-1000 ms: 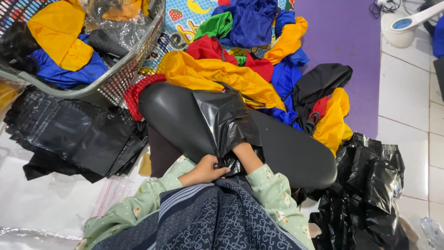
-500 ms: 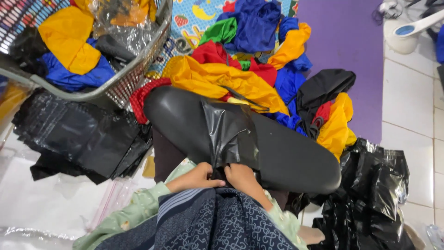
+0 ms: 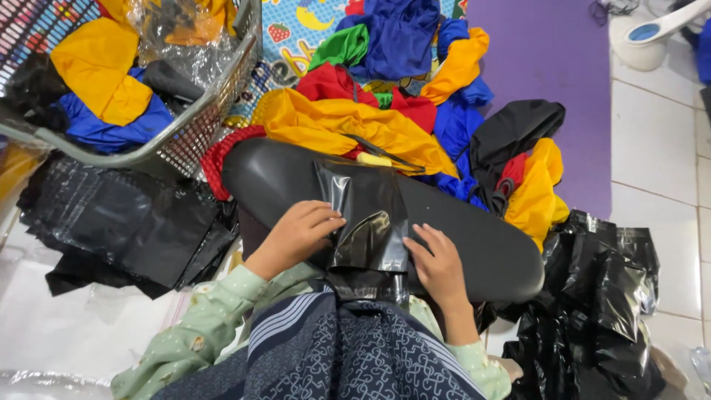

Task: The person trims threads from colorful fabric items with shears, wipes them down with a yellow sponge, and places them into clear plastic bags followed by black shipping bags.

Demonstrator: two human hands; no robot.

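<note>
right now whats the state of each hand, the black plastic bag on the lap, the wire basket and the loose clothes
left hand: flat, pressing the bag
right hand: flat beside the bag's edge
glossy black plastic bag: laid flat on the lap
grey wire basket: filled with clothes
bright fabric pile: loose, heaped on the floor

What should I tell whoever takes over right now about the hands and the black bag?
Left hand: flat on the left edge of the glossy black plastic bag, grasping nothing.
Right hand: flat beside its right edge.
The bag lies over the person's lap.
Done: bag spread flat.
Left: bag looks flat and unfilled; colourful garments heaped ahead, more in the wire basket; black bags stacked left, others right.
</note>
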